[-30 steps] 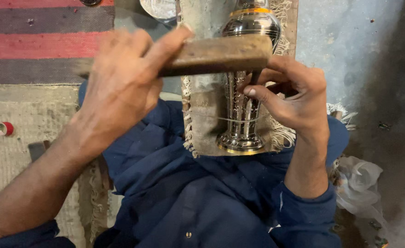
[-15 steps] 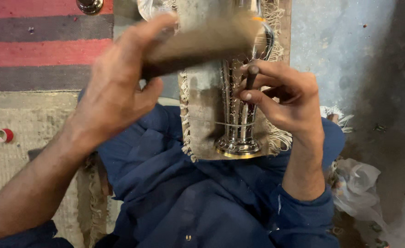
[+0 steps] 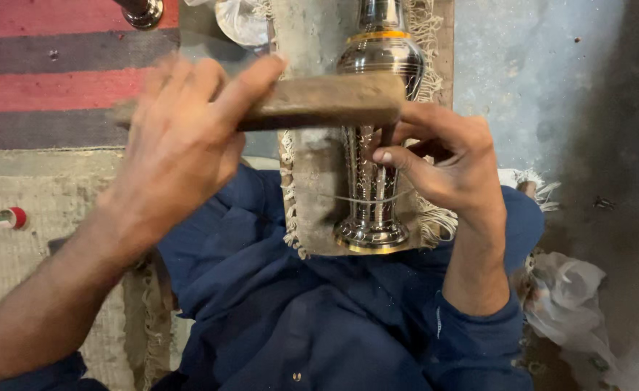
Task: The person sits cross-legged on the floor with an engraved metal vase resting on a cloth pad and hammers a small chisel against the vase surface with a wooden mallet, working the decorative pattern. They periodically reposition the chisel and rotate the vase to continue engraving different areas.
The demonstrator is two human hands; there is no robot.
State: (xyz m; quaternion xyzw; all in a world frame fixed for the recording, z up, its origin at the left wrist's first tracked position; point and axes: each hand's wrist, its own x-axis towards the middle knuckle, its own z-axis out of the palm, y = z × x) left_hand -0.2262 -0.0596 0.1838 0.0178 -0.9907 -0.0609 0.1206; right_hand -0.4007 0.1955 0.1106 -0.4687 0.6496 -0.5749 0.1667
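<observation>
Dark navy-blue clothing: right sleeve (image 3: 478, 329) long, cuff ending at wrist; left sleeve (image 3: 37, 373) pushed up, forearm bare; trousers (image 3: 297, 311) same blue, creased, loose; both hands bare, no gloves.

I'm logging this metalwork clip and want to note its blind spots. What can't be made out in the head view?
- Tool tip in the right hand: hidden behind the wooden block.
- Top of the metal vase: cut off by the upper edge.
- Left hand: motion-blurred, so its grip is unclear.
- Engraved pattern: too fine to read.
</observation>
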